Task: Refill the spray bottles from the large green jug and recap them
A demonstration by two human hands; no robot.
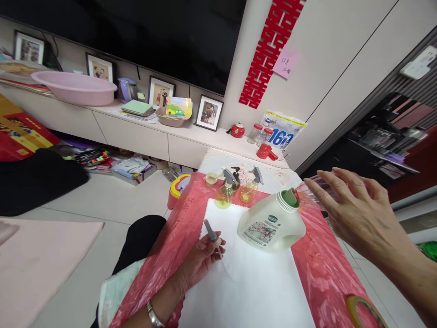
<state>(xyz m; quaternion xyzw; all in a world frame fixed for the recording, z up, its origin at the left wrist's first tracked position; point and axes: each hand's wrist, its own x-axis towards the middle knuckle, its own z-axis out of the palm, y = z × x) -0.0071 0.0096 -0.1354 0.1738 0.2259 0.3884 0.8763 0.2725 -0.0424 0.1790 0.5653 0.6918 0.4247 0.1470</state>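
My left hand (200, 257) pinches a grey spray head (210, 230) with a thin clear dip tube hanging from it over the white sheet. Raised at the right, my right hand (355, 205) is wrapped round a clear pinkish bottle (309, 195), largely hidden by the fingers. This bottle lies tilted, its mouth at the green spout of a pale green detergent jug (259, 228). The jug stands uncapped on the sheet. Behind it are two spray bottles with grey heads, one yellowish (224, 193) and one amber (249, 191), and a dark pump bottle (235, 175).
Red plastic covers the table (170, 232), with a white sheet (259, 291) on top. A small cup (210, 179) stands at the far left corner, a tape roll (363, 310) at the near right. Beyond, a low cabinet (136, 130) carries photo frames, jars and a pink basin (77, 89).
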